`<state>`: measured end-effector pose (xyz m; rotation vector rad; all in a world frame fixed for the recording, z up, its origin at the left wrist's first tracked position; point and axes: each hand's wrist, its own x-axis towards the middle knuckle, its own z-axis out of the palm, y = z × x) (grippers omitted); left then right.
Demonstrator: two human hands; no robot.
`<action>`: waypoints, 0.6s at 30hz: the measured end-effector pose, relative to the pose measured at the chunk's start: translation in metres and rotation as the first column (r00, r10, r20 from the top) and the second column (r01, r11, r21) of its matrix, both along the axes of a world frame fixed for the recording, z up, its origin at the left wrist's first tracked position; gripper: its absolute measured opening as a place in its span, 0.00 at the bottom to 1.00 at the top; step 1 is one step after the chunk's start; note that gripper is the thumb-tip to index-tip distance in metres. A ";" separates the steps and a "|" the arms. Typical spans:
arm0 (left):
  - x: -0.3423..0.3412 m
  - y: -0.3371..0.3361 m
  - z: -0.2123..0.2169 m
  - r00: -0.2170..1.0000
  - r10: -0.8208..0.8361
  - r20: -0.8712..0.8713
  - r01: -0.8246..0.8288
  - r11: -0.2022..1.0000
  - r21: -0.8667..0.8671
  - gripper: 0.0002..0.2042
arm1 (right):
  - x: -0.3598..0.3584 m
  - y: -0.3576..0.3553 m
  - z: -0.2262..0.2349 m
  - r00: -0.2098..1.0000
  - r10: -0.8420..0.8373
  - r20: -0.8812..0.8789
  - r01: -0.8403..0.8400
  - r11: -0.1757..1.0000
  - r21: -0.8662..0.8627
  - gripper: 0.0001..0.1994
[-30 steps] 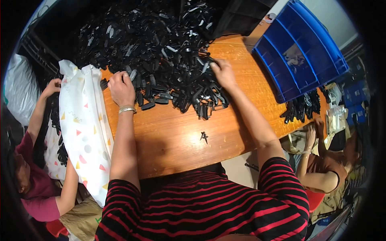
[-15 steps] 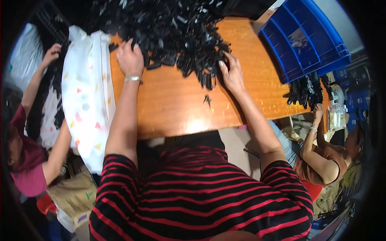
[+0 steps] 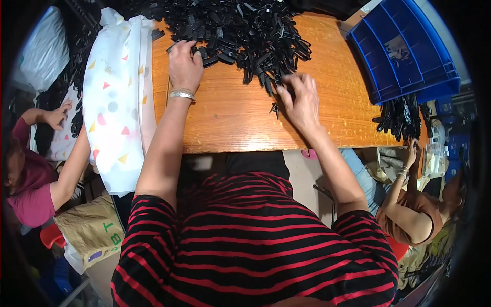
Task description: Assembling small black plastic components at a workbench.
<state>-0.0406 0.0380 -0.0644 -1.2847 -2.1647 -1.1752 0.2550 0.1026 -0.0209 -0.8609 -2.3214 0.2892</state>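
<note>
A heap of small black plastic clip-like pieces (image 3: 245,30) covers the far side of the wooden table (image 3: 225,117). My left hand (image 3: 185,67), a silver bracelet at its wrist, rests at the heap's near left edge. Its fingers are bent over dark pieces, with the thumb apart; what lies under the fingertips is partly hidden. At the heap's near right tip is my right hand (image 3: 302,105), fingers curved and thumb spread from them, the tips at the outermost pieces. I see no piece held firmly. One loose black piece (image 3: 275,109) lies just left of my right hand.
A white patterned plastic sheet (image 3: 117,102) drapes over the table's left side. At the right, a blue divided bin (image 3: 404,53) stands tilted above another black pile (image 3: 399,120). Co-workers sit at both sides, one with a hand (image 3: 410,153) near that pile. A brown sack (image 3: 89,230) stands lower left.
My view has shifted, so the table sits higher and further right. My right hand has moved nearer me along the heap's tip, fingers more curled. The left co-worker's hand has lowered.
</note>
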 end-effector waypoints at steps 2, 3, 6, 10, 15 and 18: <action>0.007 -0.001 0.001 1.000 -0.009 -0.017 0.009 1.000 0.000 0.14 | 0.005 -0.009 -0.001 0.998 0.057 0.011 -0.058 0.997 0.058 0.09; 0.008 -0.001 0.001 1.000 -0.010 0.002 0.010 1.000 -0.005 0.13 | 0.005 -0.016 0.000 0.998 0.060 0.011 -0.061 0.997 0.053 0.09; 0.006 -0.002 0.002 0.999 -0.005 -0.039 0.004 1.000 -0.008 0.13 | 0.008 -0.033 0.000 0.992 0.110 0.056 -0.109 0.994 -0.010 0.08; 0.005 -0.002 0.001 0.999 -0.028 -0.019 0.028 1.000 0.000 0.13 | 0.023 -0.022 -0.005 0.992 0.034 0.119 -0.044 0.995 0.085 0.05; 0.007 -0.003 0.005 0.998 -0.062 -0.001 0.062 0.997 -0.042 0.11 | 0.046 0.017 -0.004 0.974 -0.164 0.154 0.140 0.977 0.159 0.06; 0.009 -0.008 0.005 0.996 -0.095 0.000 0.094 0.994 -0.060 0.09 | 0.031 0.011 0.007 0.978 -0.172 0.122 0.137 0.959 0.249 0.06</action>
